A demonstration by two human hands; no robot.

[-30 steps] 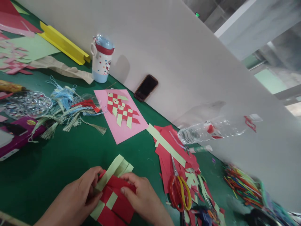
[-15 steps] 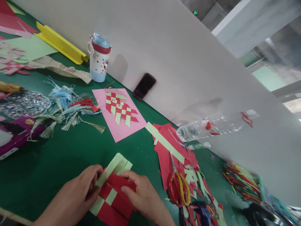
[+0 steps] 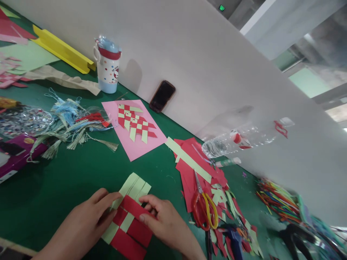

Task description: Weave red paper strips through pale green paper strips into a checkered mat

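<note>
L hand (image 3: 86,220): fingers nearly straight, laid on the left edge of the weave (image 3: 132,231), tips on a pale green strip (image 3: 130,186), thumb tucked just under them. Can't tell if it pinches or only presses. R hand (image 3: 165,225): thumb and forefinger closed on a red strip (image 3: 132,206) that runs across the weave's top, other fingers curled behind.

Weave lies flat at the near edge of the green bench (image 3: 67,173), between both hands. It's broad red strips crossed w/ pale green ones, over-under, so green squares show between red bands. Three or so green ends stick out loose at the far side, fanned slightly. Near end is plain red.

Right of the R hand, scissors (image 3: 204,213) w/ red and yellow handles rest on a heap of red paper scraps (image 3: 189,180), blades pointing to the far edge. Behind the weave is a pink sheet (image 3: 141,148) carrying a smaller red-and-green woven piece (image 3: 134,122). Left of that is a tangle of tassels (image 3: 70,122).

Along the far edge by the wall: a spotted cup w/ lid (image 3: 107,65), a phone (image 3: 162,96) leaning up, and a clear bottle (image 3: 241,141) on its side. Coloured sticks (image 3: 276,206) are piled towards the right end.
</note>
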